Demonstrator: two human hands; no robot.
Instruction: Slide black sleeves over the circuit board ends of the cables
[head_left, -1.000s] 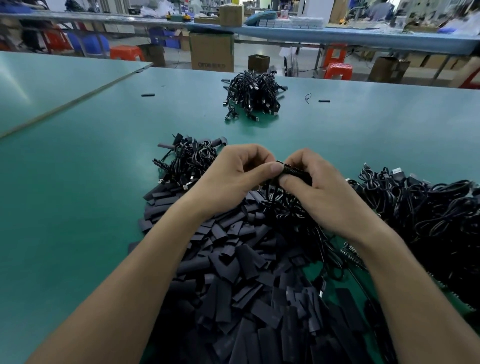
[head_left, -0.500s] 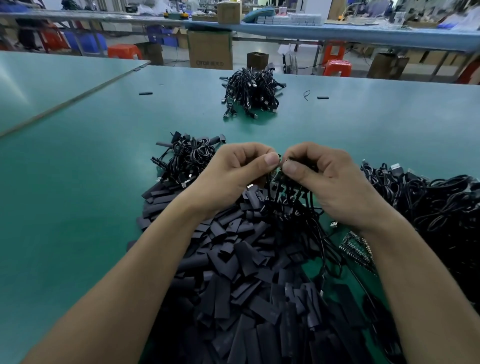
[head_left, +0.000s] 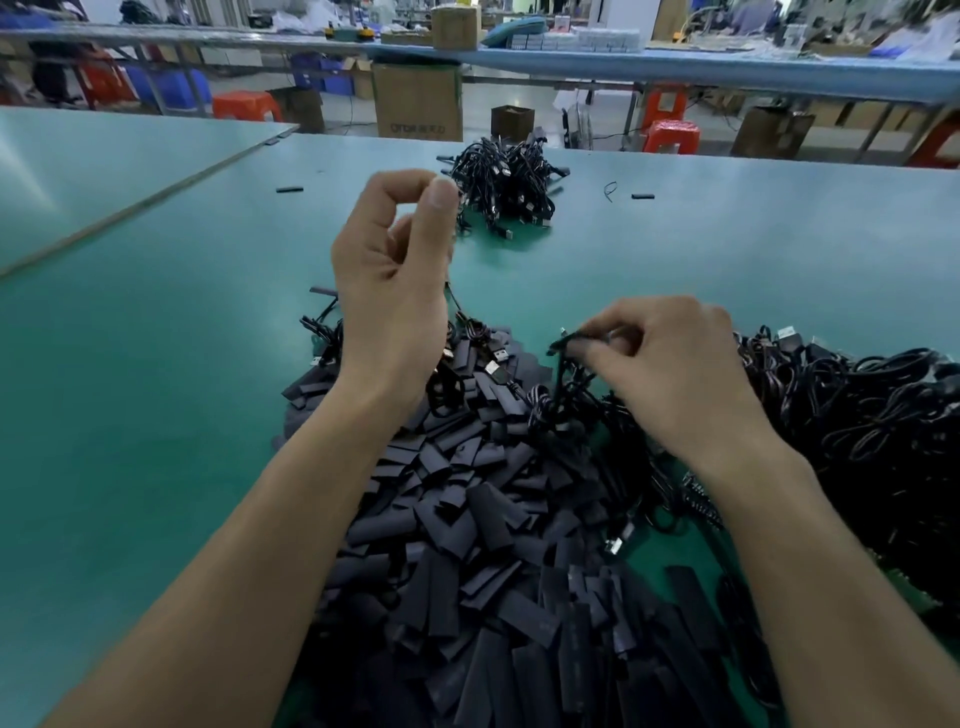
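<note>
My left hand (head_left: 395, 270) is raised above the green table (head_left: 156, 364), thumb and fingertips pinched together. A thin black cable (head_left: 453, 301) hangs from it down to the heap. Lower and to the right, my right hand (head_left: 670, 374) pinches the black end of a cable (head_left: 569, 342) over the pile. A big heap of flat black sleeves (head_left: 493, 519) lies between my forearms. A tangle of black cables (head_left: 857, 415) lies at the right. What my left fingertips hold is hidden.
A separate bundle of cables (head_left: 504, 182) lies farther back on the table. Two loose black pieces, one left (head_left: 289, 189) and one right (head_left: 642, 196), lie beside it. Beyond the table's far edge stand cardboard boxes (head_left: 418, 101) and red stools (head_left: 670, 135).
My hands were together over the heap, working on one cable end. My left hand has since risen up and away, trailing a cable, while my right hand has dropped lower to the right.
</note>
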